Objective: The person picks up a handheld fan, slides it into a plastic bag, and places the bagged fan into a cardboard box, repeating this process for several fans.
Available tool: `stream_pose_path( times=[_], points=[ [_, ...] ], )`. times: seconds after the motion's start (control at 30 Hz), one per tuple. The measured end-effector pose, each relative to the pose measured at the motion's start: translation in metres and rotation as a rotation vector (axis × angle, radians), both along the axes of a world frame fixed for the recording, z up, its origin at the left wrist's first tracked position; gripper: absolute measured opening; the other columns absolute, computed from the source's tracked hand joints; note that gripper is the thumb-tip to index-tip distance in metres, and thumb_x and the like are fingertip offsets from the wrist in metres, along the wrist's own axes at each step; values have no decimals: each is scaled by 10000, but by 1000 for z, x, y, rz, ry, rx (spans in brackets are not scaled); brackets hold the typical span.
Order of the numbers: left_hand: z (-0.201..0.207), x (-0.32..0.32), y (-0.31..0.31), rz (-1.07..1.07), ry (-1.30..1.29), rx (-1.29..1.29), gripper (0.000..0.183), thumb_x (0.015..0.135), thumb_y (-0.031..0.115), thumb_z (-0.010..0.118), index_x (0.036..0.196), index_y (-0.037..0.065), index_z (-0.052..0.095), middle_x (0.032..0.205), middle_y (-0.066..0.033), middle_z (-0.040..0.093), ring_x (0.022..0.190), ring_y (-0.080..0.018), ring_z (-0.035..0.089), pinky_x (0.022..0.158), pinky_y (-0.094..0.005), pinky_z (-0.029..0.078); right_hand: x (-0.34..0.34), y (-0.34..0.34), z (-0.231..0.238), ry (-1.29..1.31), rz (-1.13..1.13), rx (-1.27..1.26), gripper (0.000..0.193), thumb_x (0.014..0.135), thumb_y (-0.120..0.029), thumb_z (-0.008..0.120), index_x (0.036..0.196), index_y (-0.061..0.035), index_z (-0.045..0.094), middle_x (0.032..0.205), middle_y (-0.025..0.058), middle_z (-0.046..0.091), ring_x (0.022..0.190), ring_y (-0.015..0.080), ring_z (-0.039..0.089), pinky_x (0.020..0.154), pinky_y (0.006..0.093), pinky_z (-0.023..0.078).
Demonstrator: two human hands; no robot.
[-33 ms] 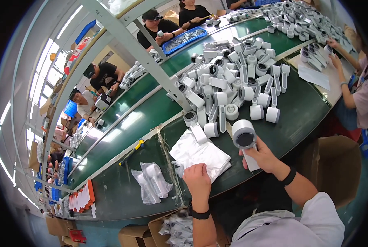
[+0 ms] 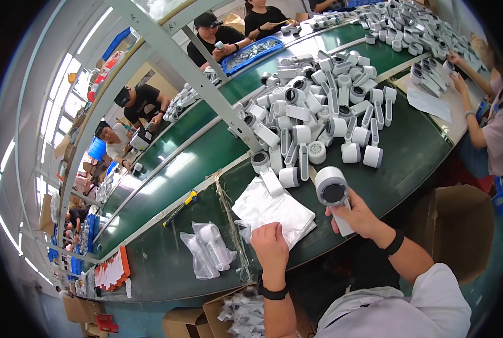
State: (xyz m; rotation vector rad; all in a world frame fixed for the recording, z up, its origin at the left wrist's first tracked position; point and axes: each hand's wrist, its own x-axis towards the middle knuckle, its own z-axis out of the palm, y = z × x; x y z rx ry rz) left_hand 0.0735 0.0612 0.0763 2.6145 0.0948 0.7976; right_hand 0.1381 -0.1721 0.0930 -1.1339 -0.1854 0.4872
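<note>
My right hand (image 2: 359,216) is closed round the handle of a white-and-grey handheld fan (image 2: 331,186), its round head up and its dark face toward me. At the near left corner of a stack of white plastic bags (image 2: 279,214), my left hand (image 2: 270,241) has its fingers curled in on a bag; the fingertips are partly hidden. One loose fan (image 2: 272,183) rests on the far edge of the stack. Beyond it lies a big heap of similar fans (image 2: 302,112). Left of my left hand are bagged fans (image 2: 209,250) in clear plastic.
A yellow-and-black cutter knife (image 2: 181,208) lies on the green table (image 2: 167,265). Orange-and-white boxes (image 2: 112,270) stand at the left. Cartons (image 2: 460,236) sit below the edge. A metal post (image 2: 206,90) rises beside the heap. Co-workers sit across the belt and at right.
The fan in my right hand has shifted very slightly to the left and downward. My left hand has hardly moved.
</note>
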Motion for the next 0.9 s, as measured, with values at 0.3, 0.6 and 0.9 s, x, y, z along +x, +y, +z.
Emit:
stream_pose_path(
  times=[0.3,0.6,0.9],
  points=[
    [14,-6,-25,-71,-84,-359,122,912,87,642,954,-26,657,851,-131,668,732,-236,619,679,-311,479,-26,47,-27,-365,-238,-466,700,733,-238,808,1277,-27,422,986,138,660,824,280,674,740,379,533],
    [0,-17,-29,-22,-48,-796,119,911,88,656,998,6,658,810,-47,621,720,-105,559,662,-240,445,-14,54,-15,-291,-319,-603,603,730,-219,738,1235,-9,484,976,245,666,927,405,664,819,430,517],
    [4,-17,-37,-11,62,-697,238,819,83,757,1022,-3,668,793,10,595,660,-65,510,603,-218,421,-8,26,0,-350,-231,-679,627,710,-207,779,1239,-40,484,963,197,671,890,309,685,786,380,522]
  ],
)
